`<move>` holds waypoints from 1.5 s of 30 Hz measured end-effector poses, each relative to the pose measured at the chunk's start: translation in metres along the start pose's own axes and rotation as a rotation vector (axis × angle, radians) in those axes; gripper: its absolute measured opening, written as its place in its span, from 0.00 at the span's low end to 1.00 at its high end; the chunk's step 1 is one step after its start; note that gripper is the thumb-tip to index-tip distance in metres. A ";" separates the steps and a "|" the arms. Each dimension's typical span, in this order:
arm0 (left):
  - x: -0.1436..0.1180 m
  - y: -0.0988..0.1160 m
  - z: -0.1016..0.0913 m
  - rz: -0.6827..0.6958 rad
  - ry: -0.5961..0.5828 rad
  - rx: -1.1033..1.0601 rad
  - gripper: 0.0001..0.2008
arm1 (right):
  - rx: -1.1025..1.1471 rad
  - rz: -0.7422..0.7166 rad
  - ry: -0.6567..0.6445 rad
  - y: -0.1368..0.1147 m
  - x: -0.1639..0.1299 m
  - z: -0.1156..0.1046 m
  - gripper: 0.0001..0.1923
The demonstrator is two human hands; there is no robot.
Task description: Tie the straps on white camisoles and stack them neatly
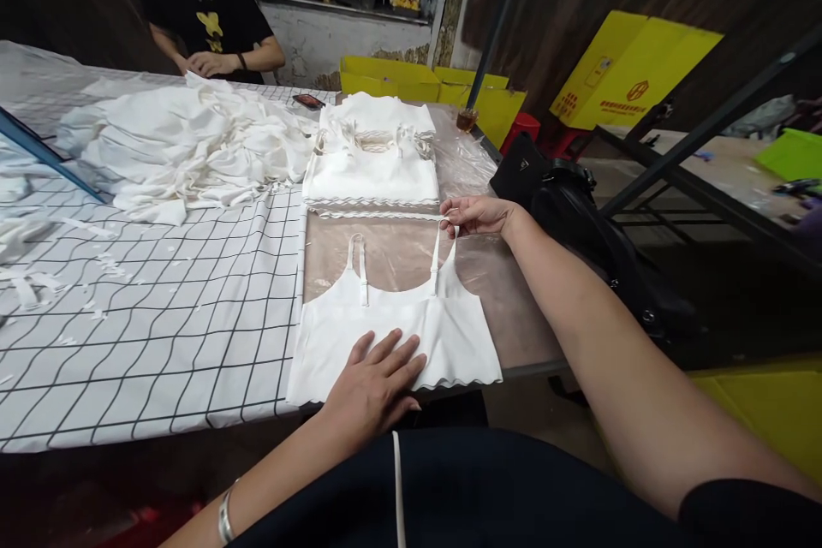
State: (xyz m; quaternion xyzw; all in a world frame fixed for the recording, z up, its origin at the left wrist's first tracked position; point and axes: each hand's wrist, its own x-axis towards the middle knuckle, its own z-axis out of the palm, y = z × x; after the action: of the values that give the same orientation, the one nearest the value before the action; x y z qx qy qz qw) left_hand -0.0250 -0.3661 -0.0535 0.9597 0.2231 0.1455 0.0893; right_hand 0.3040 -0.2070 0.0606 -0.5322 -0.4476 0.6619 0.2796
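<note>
A white camisole top lies spread at the table's front edge, its two thin straps pointing away from me. My left hand rests flat on its lower middle, fingers spread. At the top's right side, my right hand pinches the right shoulder strap and draws it up. The left strap lies loose in a loop. Just beyond sits a neat stack of folded white tops with wavy hems toward me.
A loose heap of white garments covers the checked cloth at left. Across the table, a person in a black shirt handles fabric. A black bag stands close by my right arm; yellow boxes stand behind.
</note>
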 end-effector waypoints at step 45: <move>-0.024 -0.034 -0.051 -0.680 0.189 0.042 0.19 | -0.826 -0.063 0.746 0.078 -0.084 0.018 0.11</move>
State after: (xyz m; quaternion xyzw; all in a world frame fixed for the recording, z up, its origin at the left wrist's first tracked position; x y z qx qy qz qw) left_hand -0.0750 -0.3414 -0.0194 0.8145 0.5401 0.1909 0.0917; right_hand 0.3188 -0.3177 0.0298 -0.7822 -0.5563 0.1895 0.2067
